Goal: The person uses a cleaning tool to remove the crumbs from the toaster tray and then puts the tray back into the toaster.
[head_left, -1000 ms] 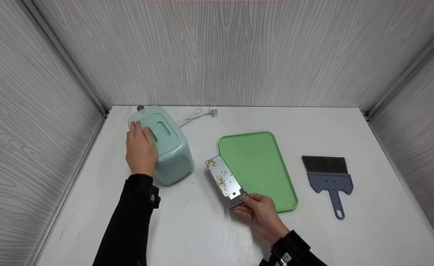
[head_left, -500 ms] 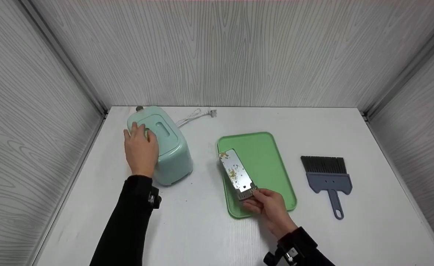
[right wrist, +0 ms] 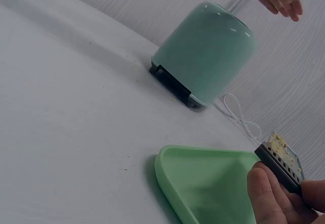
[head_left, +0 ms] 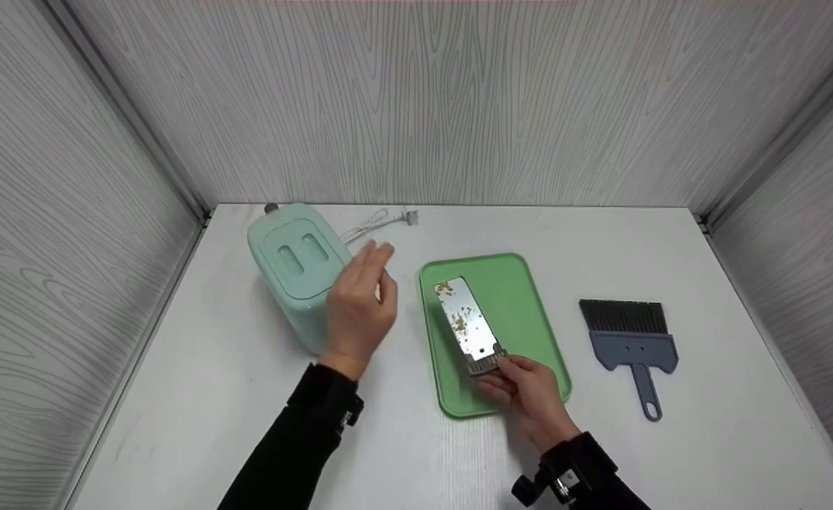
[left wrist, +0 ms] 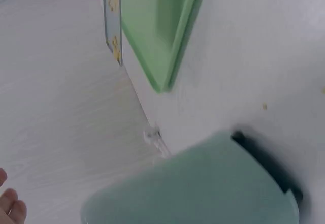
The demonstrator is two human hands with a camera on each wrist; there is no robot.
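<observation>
My right hand (head_left: 530, 393) pinches the dark slotted end of a crumb tray (head_left: 466, 322), a flat shiny metal slide with yellow-brown crumbs scattered on it. It holds this above a green tray (head_left: 523, 322), tilted slightly in the right wrist view. Raised beside the mint-green toaster (head_left: 303, 280), my left hand (head_left: 360, 312) has loosely extended fingers and nothing in its grasp. In the head view it covers the toaster's right front. The toaster stands upright with a lid on top, and the right wrist view shows a dark opening along its bottom edge (right wrist: 172, 84).
A small brush (head_left: 629, 336) with black bristles and a blue-grey handle lies right of the green tray. The toaster's white cord and plug (head_left: 409, 217) lie behind it. Several crumbs (left wrist: 264, 106) dot the white table. Panels wall the back and sides.
My right hand has carried the crumb tray rightward from the green tray's left edge to over it. My left hand has lifted off the toaster's lid and moved right.
</observation>
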